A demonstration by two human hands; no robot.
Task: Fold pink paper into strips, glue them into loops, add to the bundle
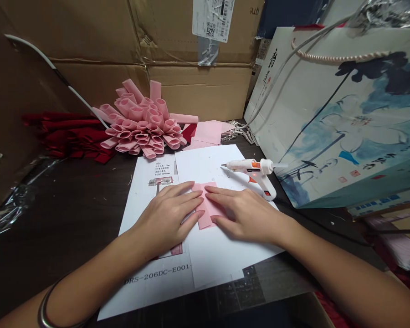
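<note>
Left hand [166, 213]: flat, fingers spread, pressing pink sheet [205, 214] on white paper [198, 166].
Right hand [244, 214]: same, opp. side of sheet.
Hot glue gun [256, 173]: just beside R hand.

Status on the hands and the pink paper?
Left hand and right hand flat on rectangular pink paper sheet, fingertips nearly meeting. White-and-orange plastic glue gun lying beside right hand, not held.

Stacked cardboard boxes [198, 86] stand behind a dark wooden tabletop [54, 214].
</note>
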